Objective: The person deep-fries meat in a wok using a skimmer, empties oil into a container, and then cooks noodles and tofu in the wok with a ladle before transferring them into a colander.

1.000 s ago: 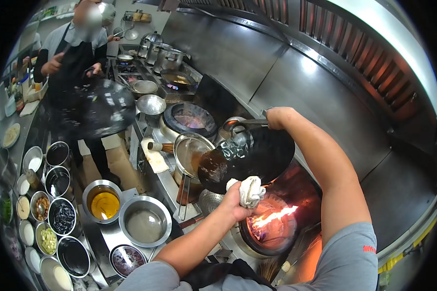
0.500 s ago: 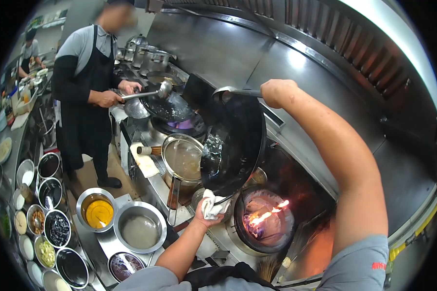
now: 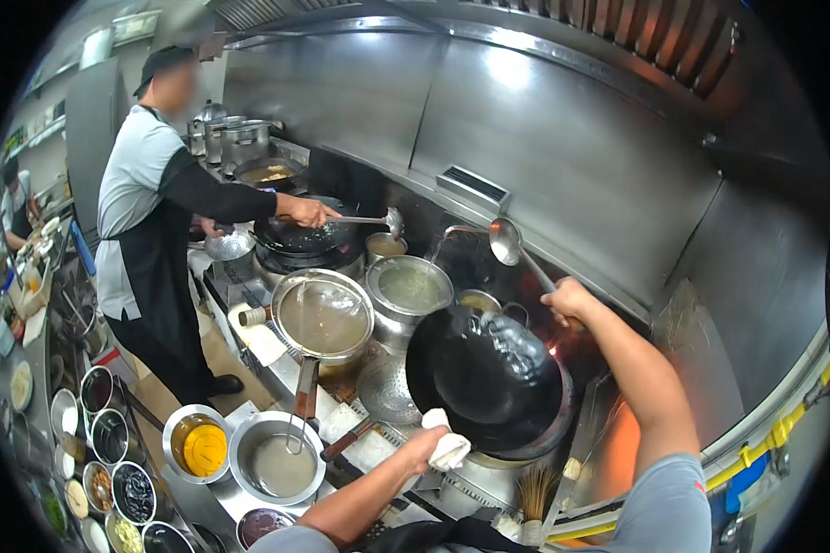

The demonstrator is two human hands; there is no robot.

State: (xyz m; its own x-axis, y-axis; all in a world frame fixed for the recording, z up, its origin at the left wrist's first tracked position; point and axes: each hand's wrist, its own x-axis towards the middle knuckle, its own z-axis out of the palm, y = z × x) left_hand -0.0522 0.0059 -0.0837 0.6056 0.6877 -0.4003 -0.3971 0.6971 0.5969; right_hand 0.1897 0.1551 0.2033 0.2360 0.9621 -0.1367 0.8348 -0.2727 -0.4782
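My right hand (image 3: 568,301) is closed round the handle of a long ladle (image 3: 505,241), its bowl raised above the far side of the wok. The black wok (image 3: 461,382) sits over the burner, its inside wet and shiny, with a clear splash of liquid near its far side. My left hand (image 3: 426,450) grips a folded white cloth (image 3: 449,450) at the wok's near rim; the cloth hides exactly what the fingers hold. Left of the wok are a perforated strainer (image 3: 387,389) and a wire-mesh sieve (image 3: 323,315) over a pot of cloudy liquid.
A co-worker (image 3: 148,184) at the left holds another ladle (image 3: 394,223) over a second wok (image 3: 306,230). Pots of yellow liquid (image 3: 205,450) and cloudy liquid (image 3: 279,461) stand at lower left, beside several ingredient bowls. A bamboo brush (image 3: 533,493) stands near the burner.
The wok has come down from its steep tilt beside the sieve onto the burner. My right hand and ladle are now beyond it on the right. The co-worker's ladle arm reaches farther out.
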